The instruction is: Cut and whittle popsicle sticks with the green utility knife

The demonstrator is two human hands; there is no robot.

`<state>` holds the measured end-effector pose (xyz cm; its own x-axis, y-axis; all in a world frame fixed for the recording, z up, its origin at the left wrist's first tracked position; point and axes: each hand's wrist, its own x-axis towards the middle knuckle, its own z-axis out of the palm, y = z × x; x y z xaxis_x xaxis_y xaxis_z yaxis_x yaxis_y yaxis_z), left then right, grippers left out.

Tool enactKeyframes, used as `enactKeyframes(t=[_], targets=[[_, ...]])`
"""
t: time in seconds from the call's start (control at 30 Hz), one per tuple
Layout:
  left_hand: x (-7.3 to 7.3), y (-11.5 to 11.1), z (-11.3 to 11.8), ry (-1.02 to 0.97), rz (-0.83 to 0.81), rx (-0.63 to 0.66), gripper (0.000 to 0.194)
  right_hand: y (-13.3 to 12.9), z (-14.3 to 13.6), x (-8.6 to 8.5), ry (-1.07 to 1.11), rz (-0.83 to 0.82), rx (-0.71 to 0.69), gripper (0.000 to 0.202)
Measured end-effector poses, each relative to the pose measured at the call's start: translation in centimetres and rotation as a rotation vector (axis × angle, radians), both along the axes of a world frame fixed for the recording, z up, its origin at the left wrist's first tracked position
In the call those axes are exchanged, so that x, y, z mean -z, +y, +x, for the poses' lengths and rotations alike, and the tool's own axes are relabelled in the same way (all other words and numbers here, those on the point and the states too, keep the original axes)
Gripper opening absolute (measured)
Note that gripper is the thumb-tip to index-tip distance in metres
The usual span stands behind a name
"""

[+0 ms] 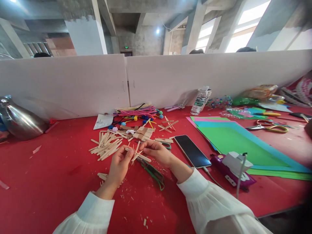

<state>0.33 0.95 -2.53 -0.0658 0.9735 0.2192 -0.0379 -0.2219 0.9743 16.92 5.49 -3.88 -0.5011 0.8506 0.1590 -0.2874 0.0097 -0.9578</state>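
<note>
My left hand (121, 164) pinches one end of a wooden craft stick that is part of a small crossed-stick piece (137, 154). Thumb and fingers of my right hand (157, 152) are closed at the piece's upper right side. Several sticks cross at its middle, standing out at different angles. Just below the hands lies a dark tool with green edges (154, 172), partly hidden. A loose pile of craft sticks (106, 144) spreads behind my left hand, and a bundle of sticks (143, 134) lies beyond my fingers. Another crossed-stick piece (168, 125) rests farther back.
A phone (192, 151) with a cable lies right of my right hand, beside a purple power strip (231, 172). Coloured paper sheets (243, 143), scissors (268, 126) and a water bottle (201, 100) are to the right. A metal jug (20, 118) stands left. White partition boards (63, 86) line the back.
</note>
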Motion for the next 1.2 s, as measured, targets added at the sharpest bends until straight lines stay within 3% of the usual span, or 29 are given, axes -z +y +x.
enactKeyframes(t=[0.6,1.2], targets=[[0.01,-0.02,-0.03,-0.035,-0.145,0.181,0.042,-0.14,0.05,-0.37,0.055,-0.037,-0.016,0.03],[0.49,0.6,-0.14,-0.104,-0.04,0.073,0.041,-0.02,0.09,-0.22,0.071,-0.075,0.001,0.032]])
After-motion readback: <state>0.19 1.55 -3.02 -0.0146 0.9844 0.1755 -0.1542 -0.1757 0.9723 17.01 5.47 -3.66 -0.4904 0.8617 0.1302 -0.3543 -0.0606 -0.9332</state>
